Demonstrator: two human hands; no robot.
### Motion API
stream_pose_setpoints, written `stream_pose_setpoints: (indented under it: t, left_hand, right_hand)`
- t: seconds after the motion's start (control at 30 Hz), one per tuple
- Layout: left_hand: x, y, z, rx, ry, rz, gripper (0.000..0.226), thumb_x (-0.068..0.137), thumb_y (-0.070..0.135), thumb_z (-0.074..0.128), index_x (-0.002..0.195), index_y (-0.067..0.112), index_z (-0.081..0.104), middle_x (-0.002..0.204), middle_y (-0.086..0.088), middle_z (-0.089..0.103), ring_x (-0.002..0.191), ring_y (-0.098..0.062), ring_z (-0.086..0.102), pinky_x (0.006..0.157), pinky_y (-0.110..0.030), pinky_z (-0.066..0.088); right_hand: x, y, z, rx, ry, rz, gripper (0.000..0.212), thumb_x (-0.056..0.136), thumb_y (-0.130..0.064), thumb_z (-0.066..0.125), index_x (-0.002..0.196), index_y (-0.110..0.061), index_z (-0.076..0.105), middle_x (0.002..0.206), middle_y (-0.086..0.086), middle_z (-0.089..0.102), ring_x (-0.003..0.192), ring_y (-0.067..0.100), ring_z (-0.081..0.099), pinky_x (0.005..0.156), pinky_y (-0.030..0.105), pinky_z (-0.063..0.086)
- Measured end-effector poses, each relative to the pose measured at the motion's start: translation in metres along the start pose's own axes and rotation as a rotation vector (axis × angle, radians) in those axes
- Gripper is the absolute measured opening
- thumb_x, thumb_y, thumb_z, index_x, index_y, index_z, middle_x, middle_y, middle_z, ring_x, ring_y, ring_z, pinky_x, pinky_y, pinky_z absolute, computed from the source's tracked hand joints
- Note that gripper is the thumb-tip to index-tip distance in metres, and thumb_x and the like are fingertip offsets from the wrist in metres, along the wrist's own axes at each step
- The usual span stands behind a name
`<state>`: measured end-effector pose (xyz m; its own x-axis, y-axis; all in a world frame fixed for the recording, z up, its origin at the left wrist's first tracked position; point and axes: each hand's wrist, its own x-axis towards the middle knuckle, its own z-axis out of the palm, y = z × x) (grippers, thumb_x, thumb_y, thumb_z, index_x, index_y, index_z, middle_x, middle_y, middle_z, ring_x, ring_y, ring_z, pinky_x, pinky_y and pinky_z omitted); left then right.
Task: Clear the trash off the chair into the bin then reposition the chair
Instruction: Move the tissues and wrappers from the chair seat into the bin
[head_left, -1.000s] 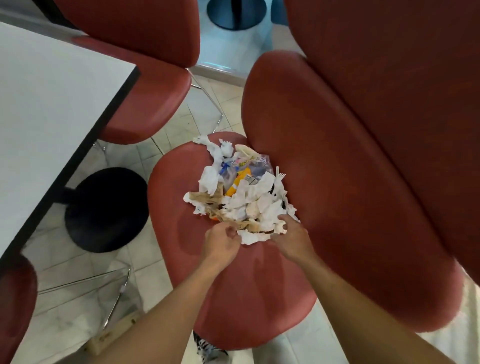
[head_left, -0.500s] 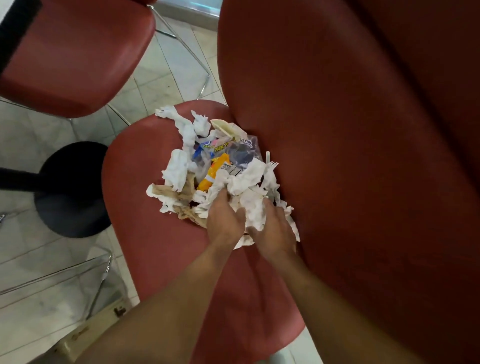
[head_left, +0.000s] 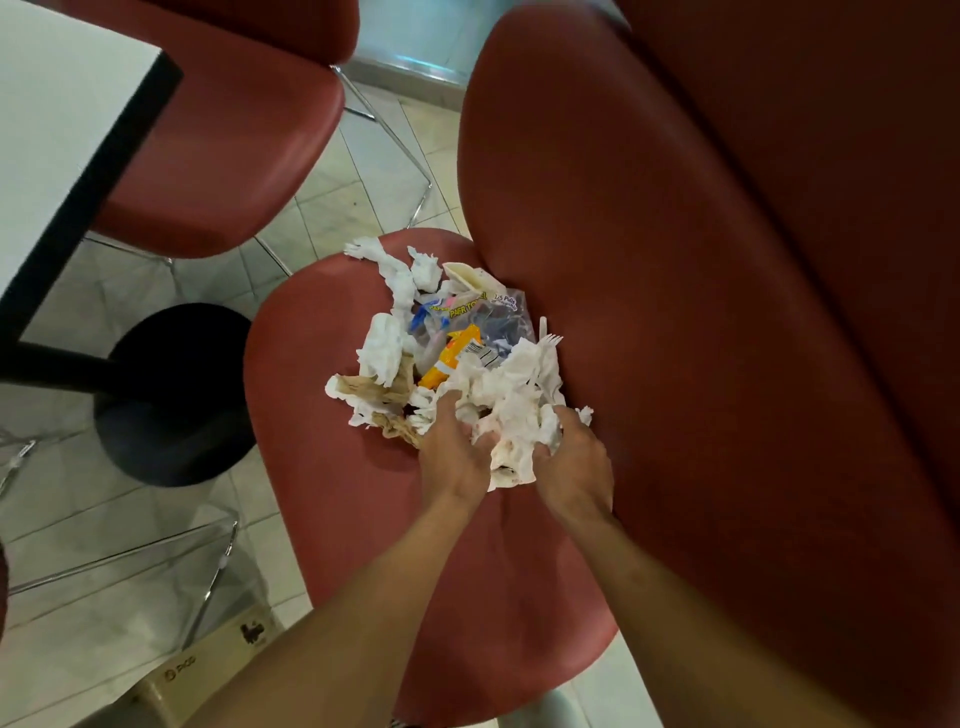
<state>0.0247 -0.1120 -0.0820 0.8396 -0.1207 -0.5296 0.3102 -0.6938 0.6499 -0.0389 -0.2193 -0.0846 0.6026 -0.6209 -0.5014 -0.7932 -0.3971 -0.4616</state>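
Scooping trash pile mid-seat on chair: left hand, right hand cupped round tissues; should gather loose far-edge scraps too.

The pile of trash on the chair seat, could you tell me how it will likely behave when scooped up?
The pile of trash is probably light: mostly crumpled napkins. It looks loose, so bits may drop. The plastic wrapper and fork could slip free, as each hand grips only the near edge.

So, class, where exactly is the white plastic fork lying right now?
In the head view, the white plastic fork lies at the right edge of the trash pile on the red chair seat, against the backrest, beyond the right hand.
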Motion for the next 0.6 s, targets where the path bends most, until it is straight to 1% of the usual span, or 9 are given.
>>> stream_pose_setpoints:
  t: [0.07,0.17,0.3,0.33,0.4,0.47,0.53,0.6]
  left_hand:
    - [-0.011,0.002,-0.011,0.003,0.021,-0.016,0.052,0.085,0.02,0.07,0.132,0.026,0.047,0.098,-0.003,0.06,0.086,-0.011,0.048,0.074,-0.028,0.043]
    - [-0.025,0.004,-0.029,0.018,0.068,0.022,0.044,0.085,0.022,0.07,0.127,0.026,0.056,0.095,-0.003,0.061,0.091,-0.018,0.057,0.078,-0.033,0.049]
    - [-0.043,0.002,-0.057,0.047,0.137,0.078,0.034,0.085,0.022,0.071,0.118,0.014,0.066,0.097,-0.007,0.064,0.088,-0.019,0.056,0.078,-0.028,0.043]
    - [-0.047,0.0,-0.063,0.046,0.145,0.085,0.032,0.085,0.023,0.071,0.115,0.013,0.067,0.095,-0.007,0.064,0.084,-0.017,0.054,0.076,-0.027,0.042]
    - [-0.053,-0.006,-0.075,0.054,0.165,0.096,0.026,0.083,0.024,0.073,0.106,0.012,0.069,0.084,-0.002,0.061,0.076,-0.015,0.052,0.071,-0.026,0.04]
    - [-0.064,-0.011,-0.089,0.05,0.178,0.115,0.022,0.081,0.024,0.074,0.101,0.014,0.071,0.077,0.001,0.06,0.073,-0.018,0.054,0.069,-0.028,0.042]
    - [-0.074,-0.018,-0.103,0.061,0.186,0.171,0.019,0.079,0.023,0.075,0.096,0.016,0.071,0.077,-0.002,0.064,0.074,-0.023,0.059,0.072,-0.033,0.048]
    - [-0.084,-0.027,-0.117,0.066,0.199,0.194,0.016,0.078,0.024,0.075,0.091,0.015,0.071,0.076,-0.004,0.065,0.073,-0.024,0.06,0.074,-0.036,0.05]
  right_hand:
    - [-0.013,-0.006,-0.008,0.028,0.024,-0.007,0.051,0.086,-0.014,0.058,0.135,-0.021,0.047,0.122,0.01,0.061,0.109,0.031,0.058,0.089,0.038,0.049]
    - [-0.032,-0.017,-0.018,0.069,0.061,-0.031,0.051,0.085,-0.014,0.058,0.135,-0.02,0.047,0.121,0.01,0.061,0.109,0.03,0.057,0.09,0.039,0.048]
    - [-0.06,-0.03,-0.03,0.113,0.085,-0.077,0.052,0.086,-0.015,0.059,0.136,-0.021,0.048,0.122,0.009,0.062,0.112,0.028,0.056,0.092,0.036,0.047]
    - [-0.066,-0.034,-0.033,0.115,0.081,-0.085,0.051,0.087,-0.015,0.059,0.136,-0.02,0.048,0.123,0.009,0.062,0.112,0.028,0.056,0.092,0.035,0.046]
    - [-0.079,-0.041,-0.038,0.114,0.071,-0.102,0.05,0.088,-0.014,0.06,0.136,-0.016,0.048,0.123,0.009,0.061,0.114,0.028,0.055,0.093,0.034,0.043]
    - [-0.093,-0.05,-0.042,0.128,0.059,-0.118,0.049,0.088,-0.014,0.061,0.135,-0.015,0.049,0.116,0.009,0.063,0.11,0.028,0.056,0.09,0.033,0.043]
    - [-0.109,-0.059,-0.043,0.16,0.037,-0.113,0.048,0.087,-0.014,0.061,0.134,-0.017,0.049,0.101,0.006,0.063,0.095,0.023,0.058,0.081,0.032,0.045]
    - [-0.126,-0.069,-0.041,0.188,0.027,-0.118,0.046,0.087,-0.013,0.06,0.132,-0.016,0.051,0.093,0.002,0.061,0.088,0.021,0.057,0.079,0.032,0.048]
